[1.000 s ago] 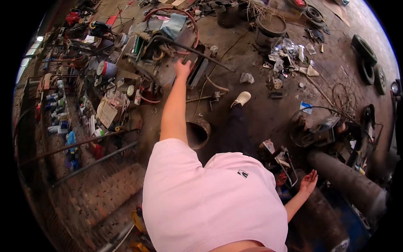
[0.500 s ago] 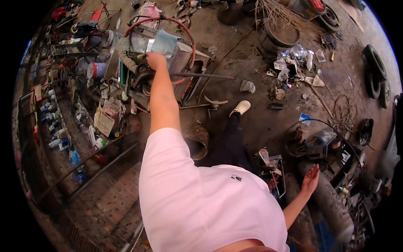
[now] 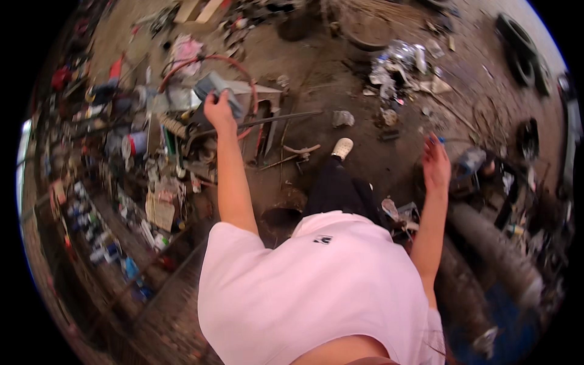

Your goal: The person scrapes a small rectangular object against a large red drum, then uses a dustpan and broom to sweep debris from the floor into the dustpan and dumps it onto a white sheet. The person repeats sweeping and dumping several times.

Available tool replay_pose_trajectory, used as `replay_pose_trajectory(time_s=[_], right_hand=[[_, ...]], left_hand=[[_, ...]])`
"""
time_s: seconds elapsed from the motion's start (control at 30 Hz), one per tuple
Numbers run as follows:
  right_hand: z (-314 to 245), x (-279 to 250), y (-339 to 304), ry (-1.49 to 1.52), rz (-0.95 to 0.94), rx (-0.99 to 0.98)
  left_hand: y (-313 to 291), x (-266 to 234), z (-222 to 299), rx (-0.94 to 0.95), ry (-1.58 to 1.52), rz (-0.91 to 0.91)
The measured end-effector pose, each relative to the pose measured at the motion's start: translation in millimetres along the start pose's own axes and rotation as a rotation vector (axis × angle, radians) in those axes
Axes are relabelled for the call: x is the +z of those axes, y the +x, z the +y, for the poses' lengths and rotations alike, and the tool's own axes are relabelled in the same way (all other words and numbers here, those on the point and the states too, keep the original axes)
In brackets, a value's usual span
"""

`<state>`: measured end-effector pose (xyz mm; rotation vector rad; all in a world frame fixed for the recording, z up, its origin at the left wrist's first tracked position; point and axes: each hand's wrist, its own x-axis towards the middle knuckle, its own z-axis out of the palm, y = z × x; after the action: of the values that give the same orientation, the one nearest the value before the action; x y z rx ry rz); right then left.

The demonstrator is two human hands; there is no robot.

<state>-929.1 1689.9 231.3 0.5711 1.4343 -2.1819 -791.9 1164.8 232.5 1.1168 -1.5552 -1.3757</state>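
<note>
My left hand [image 3: 220,111] reaches out to the far left, its fingers closed on a grey-blue cloth [image 3: 210,84]. The cloth looks bunched and hangs over a metal frame [image 3: 261,89] ringed by a red hose [image 3: 244,69]. Just beneath that hand a long dark bar [image 3: 286,117] sticks out to the right. On the right side my right hand [image 3: 436,167] is raised with its fingers apart and nothing in it. A small blue patch shows by its fingertips, seemingly on the floor behind them.
Crumpled clear plastic and scraps [image 3: 398,70] lie on the floor ahead. Tyres [image 3: 517,38] stand at the far right. Gas cylinders [image 3: 496,249] lie near my right side. Shelves with several small bottles and cans [image 3: 103,243] fill the left. A brown bucket [image 3: 365,36] stands at the back.
My left hand now grips the cloth, which lay spread over the metal before and is bunched now. My right hand has risen forward from beside the cylinder. The whole view has shifted.
</note>
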Motion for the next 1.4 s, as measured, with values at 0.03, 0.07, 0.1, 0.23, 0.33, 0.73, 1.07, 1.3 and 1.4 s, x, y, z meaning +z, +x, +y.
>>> replay_pose_trajectory(time_s=[0.03,0.07,0.1,0.23,0.33,0.73,1.07,1.3,1.4], right_hand=[[-0.6,12.1,-0.5,-0.009,-0.017,-0.012],[-3.1,33.6,-2.8,-0.030,-0.032,-0.011],[-6.7,55.5,-8.6,-0.042,-0.039,-0.017],[-10.4,62.6,-26.5,0.014,-0.020,-0.082],[-8.8,14.0,-45.6,0.106,0.086,-0.179],[4.6,-148.6,-183.4,-0.013,0.845,-0.691],[11.5,-209.2,-266.6,-0.116,0.852,-0.942],[9.6,-232.9,-303.3,0.377,0.765,-1.062],[4.0,-230.6,-308.6,-0.585,1.399,-0.887]], left_hand=[[-34.2,38.4,24.5,-0.125,-0.117,-0.219],[-60.6,61.8,27.3,-0.209,-0.121,-0.327],[-86.8,82.7,19.8,-0.210,-0.155,-0.470],[-241.5,167.6,85.9,-0.220,-0.096,-0.968],[-329.9,206.1,93.0,-0.141,-0.301,-1.430],[-604.6,238.1,80.4,0.034,-0.012,-1.701],[-706.6,254.1,49.8,-0.799,0.261,-1.913],[-719.8,244.1,74.5,-1.502,0.160,-2.072],[-728.3,233.4,103.3,-1.389,0.274,-2.027]])
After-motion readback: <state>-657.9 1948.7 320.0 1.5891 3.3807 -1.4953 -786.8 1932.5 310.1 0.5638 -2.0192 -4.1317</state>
